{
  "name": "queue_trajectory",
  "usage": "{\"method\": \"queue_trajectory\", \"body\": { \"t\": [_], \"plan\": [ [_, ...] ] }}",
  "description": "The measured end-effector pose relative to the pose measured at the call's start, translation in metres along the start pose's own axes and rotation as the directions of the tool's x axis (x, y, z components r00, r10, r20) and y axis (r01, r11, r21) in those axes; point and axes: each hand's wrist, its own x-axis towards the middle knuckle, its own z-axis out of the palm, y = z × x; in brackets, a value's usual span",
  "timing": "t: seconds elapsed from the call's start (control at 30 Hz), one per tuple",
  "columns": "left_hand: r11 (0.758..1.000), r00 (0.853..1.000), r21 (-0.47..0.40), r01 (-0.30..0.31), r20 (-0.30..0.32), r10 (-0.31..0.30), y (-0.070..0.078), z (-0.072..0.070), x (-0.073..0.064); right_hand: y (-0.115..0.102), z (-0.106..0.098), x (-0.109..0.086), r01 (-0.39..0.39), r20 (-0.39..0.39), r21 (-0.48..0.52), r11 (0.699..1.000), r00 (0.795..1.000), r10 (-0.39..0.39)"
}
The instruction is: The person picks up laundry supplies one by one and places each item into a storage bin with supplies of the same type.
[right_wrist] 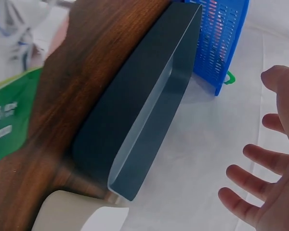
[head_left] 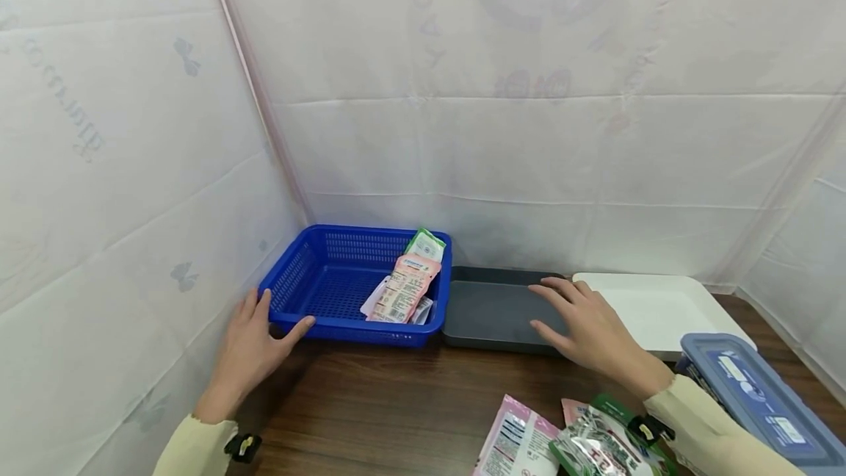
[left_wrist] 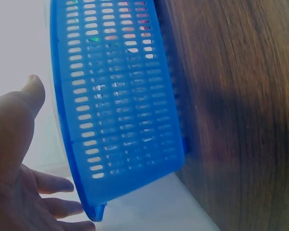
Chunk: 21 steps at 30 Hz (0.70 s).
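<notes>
My left hand [head_left: 247, 351] is at the near left corner of a blue plastic basket [head_left: 370, 331], fingertips at the rim and thumb spread along the front. In the left wrist view the fingers [left_wrist: 55, 207] are nearly straight beside the basket's rim. Pink, white and green printed pouches [head_left: 405, 289] lie in the basket's right side. My right hand [head_left: 591, 325] hovers with spread fingers over the right end of a dark grey tray [head_left: 496, 307], holding nothing. In the right wrist view its fingers [right_wrist: 265, 159] are apart from the tray.
A white tray [head_left: 651, 307] stands right of the grey one. Near the front right are a pink-and-white pouch [head_left: 522, 439], a green-and-silver pouch [head_left: 604, 439] and a box with a blue lid [head_left: 760, 395]. White sheeting [head_left: 429, 145] walls the wooden table [head_left: 370, 402].
</notes>
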Motion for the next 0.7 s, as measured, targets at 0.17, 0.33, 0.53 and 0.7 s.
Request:
{"method": "queue_trajectory", "body": {
  "t": [0.17,0.33,0.53,0.7],
  "plan": [
    [0.999,1.0,0.034,-0.017,0.0,0.017,0.009,-0.001,-0.003,0.001,-0.002,-0.009,-0.004,0.005,-0.008,1.0,1.0,0.004],
    [1.0,0.999,0.013,-0.027,0.017,0.027,0.016,0.0,-0.003,0.001,-0.003,-0.017,-0.02,0.025,-0.009,1.0,0.999,0.021],
    [0.999,0.998,-0.004,-0.043,0.047,0.043,0.033,0.0,-0.003,0.002,-0.005,-0.028,-0.03,0.036,-0.007,1.0,0.999,0.031],
    [0.999,0.996,-0.035,-0.04,0.079,0.042,0.053,0.0,-0.005,0.003,-0.007,-0.035,-0.065,0.064,-0.002,0.998,0.996,0.065]
  ]
}}
